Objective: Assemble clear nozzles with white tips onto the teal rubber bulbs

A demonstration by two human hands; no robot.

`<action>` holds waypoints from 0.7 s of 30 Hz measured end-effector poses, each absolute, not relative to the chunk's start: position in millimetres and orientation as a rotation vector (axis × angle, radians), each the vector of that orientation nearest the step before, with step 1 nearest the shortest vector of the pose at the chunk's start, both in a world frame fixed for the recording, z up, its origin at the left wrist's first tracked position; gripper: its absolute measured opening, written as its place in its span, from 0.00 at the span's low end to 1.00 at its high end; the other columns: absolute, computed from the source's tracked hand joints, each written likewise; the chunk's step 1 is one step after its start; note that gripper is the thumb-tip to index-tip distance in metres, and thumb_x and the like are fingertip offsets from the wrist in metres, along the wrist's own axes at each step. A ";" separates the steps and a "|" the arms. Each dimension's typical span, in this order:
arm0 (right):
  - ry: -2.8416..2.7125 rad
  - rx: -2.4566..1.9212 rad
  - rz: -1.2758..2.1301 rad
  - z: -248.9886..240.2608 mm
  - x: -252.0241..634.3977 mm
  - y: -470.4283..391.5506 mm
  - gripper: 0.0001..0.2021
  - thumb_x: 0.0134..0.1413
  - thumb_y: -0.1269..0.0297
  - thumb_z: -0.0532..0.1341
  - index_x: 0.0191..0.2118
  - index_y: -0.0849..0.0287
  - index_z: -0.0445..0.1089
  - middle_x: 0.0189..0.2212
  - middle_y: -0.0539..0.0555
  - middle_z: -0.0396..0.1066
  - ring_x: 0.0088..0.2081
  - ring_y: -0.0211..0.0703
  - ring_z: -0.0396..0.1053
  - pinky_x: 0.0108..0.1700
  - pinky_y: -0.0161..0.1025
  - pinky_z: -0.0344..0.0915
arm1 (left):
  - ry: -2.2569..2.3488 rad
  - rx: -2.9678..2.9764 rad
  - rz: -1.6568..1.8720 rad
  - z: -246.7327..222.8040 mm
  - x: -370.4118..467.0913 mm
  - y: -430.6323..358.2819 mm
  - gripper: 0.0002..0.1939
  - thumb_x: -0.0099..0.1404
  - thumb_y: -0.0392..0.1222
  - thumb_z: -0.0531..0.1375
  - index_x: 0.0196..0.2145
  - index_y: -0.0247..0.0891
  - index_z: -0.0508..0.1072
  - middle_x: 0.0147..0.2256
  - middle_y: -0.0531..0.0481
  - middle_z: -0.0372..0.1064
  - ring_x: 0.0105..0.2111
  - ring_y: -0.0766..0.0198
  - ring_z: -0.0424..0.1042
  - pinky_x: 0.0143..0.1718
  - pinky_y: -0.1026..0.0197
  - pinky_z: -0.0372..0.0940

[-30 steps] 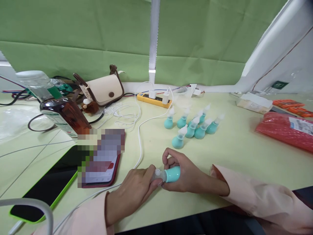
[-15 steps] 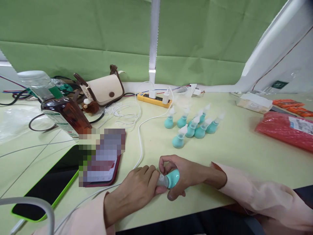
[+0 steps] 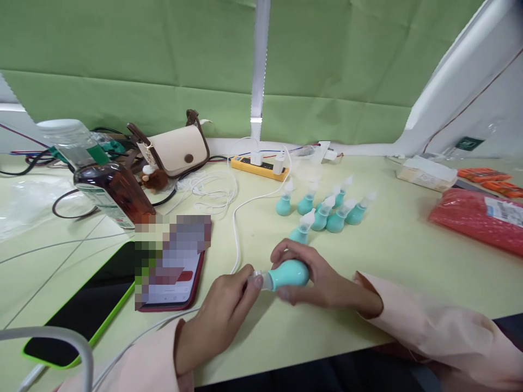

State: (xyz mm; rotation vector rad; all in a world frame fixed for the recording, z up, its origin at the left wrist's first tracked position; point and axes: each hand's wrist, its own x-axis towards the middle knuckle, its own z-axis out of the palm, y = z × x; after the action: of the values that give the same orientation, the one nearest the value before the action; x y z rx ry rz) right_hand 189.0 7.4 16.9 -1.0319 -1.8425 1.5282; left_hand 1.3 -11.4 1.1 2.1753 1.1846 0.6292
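Between my hands lies a nasal aspirator [image 3: 291,273], nearly level, with a teal bulb and a clear nozzle at its left end. My left hand [image 3: 229,299] pinches that nozzle between thumb and fingers. Curved around the bulb from the right is my right hand [image 3: 318,277], its fingers behind and its slightly blurred thumb along the near side. Just beyond the right fingers stands another nasal aspirator [image 3: 301,233], its lower part hidden by that hand. Several more aspirators [image 3: 335,220] stand upright in a loose group farther back.
Left of my hands lie a phone in a red case [image 3: 198,277] and a green-edged phone [image 3: 87,299]. A brown bottle [image 3: 112,188], a cream handbag [image 3: 180,149] and a yellow power strip [image 3: 259,167] stand behind. A white cable [image 3: 237,234] runs past my left hand. A red package [image 3: 469,218] lies right.
The aspirator has risen away from me and turned, showing more of its bulb. My left hand has changed from knuckles-over to a pinch on the nozzle. My right hand has shifted farther from me.
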 end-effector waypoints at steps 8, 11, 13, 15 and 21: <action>-2.272 -1.089 0.500 -4.9 181.1 -0.4 0.11 0.44 0.65 0.58 0.36 0.58 0.57 0.28 0.51 0.66 0.27 0.38 0.64 0.28 0.33 0.58 | 1.248 2.059 0.614 -4.7 3.5 -18.2 0.11 0.66 0.44 0.38 0.29 0.41 0.54 0.20 0.57 0.54 0.19 0.65 0.56 0.22 0.64 0.52; -2.193 -1.192 0.671 -3.5 178.6 -1.7 0.11 0.42 0.65 0.59 0.33 0.57 0.56 0.25 0.48 0.64 0.24 0.35 0.60 0.26 0.32 0.55 | 1.297 2.129 0.512 -5.6 3.7 -16.6 0.11 0.66 0.44 0.38 0.31 0.40 0.54 0.20 0.55 0.58 0.19 0.63 0.60 0.22 0.63 0.53; -2.145 -1.235 0.857 -0.7 178.1 -2.3 0.12 0.41 0.65 0.60 0.33 0.57 0.56 0.24 0.47 0.62 0.24 0.34 0.58 0.26 0.31 0.55 | 1.300 2.156 0.470 -6.4 3.9 -14.9 0.12 0.66 0.43 0.37 0.31 0.39 0.54 0.21 0.54 0.59 0.19 0.62 0.61 0.22 0.62 0.53; -2.089 -1.234 1.061 2.1 178.4 -1.6 0.13 0.40 0.65 0.61 0.33 0.57 0.57 0.24 0.46 0.61 0.24 0.33 0.57 0.25 0.30 0.55 | 1.290 2.181 0.453 -6.3 3.7 -13.9 0.12 0.66 0.43 0.36 0.31 0.39 0.55 0.21 0.54 0.60 0.19 0.62 0.62 0.21 0.62 0.53; -1.951 -1.150 1.398 12.9 185.3 8.5 0.13 0.38 0.62 0.63 0.31 0.59 0.60 0.23 0.45 0.58 0.24 0.31 0.56 0.24 0.29 0.54 | 1.165 2.105 0.604 6.0 -1.1 -16.3 0.08 0.65 0.40 0.40 0.31 0.40 0.55 0.24 0.55 0.59 0.22 0.67 0.60 0.23 0.65 0.56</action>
State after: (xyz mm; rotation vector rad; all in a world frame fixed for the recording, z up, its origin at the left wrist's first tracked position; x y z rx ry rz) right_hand 185.3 8.5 12.9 -1.1505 -1.9511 1.3977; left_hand -1.1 -16.3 6.0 2.1047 1.1649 0.6040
